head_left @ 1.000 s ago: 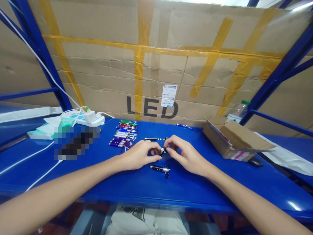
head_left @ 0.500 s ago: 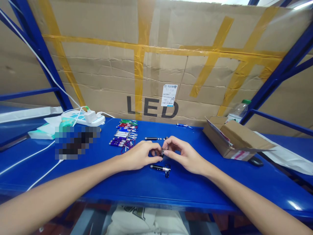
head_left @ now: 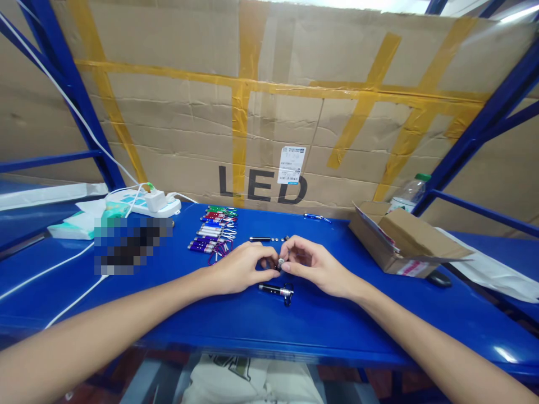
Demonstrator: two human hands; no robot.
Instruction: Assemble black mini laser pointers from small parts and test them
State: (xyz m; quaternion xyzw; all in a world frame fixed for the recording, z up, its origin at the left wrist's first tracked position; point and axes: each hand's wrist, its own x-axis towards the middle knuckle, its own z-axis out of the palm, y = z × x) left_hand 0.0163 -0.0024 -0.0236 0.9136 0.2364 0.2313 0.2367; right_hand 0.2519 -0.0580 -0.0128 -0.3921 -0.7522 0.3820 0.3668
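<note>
My left hand (head_left: 242,270) is closed, thumb and fingers curled around a small dark piece mostly hidden by the fingertips. Opposite it, my right hand (head_left: 322,269) pinches a small silvery round piece (head_left: 281,261) against that dark piece, and the fingertips of both hands nearly meet. Just below them on the table lies a black keychain flashlight (head_left: 272,289) with a black clip at its right end. Beyond the hands are a black tube (head_left: 260,239) and a few small silvery discs (head_left: 277,239) in line with it.
Several keychain flashlights (head_left: 206,232) in colour groups lie left of centre, and a blue one (head_left: 314,216) lies at the back. An open cardboard box (head_left: 391,247) and a bottle (head_left: 410,192) stand right. A power strip (head_left: 168,209) with white cables sits left on the blue table (head_left: 202,325).
A silvery round face now shows between the fingertips, where a darker piece showed before. Both hands have otherwise barely moved.
</note>
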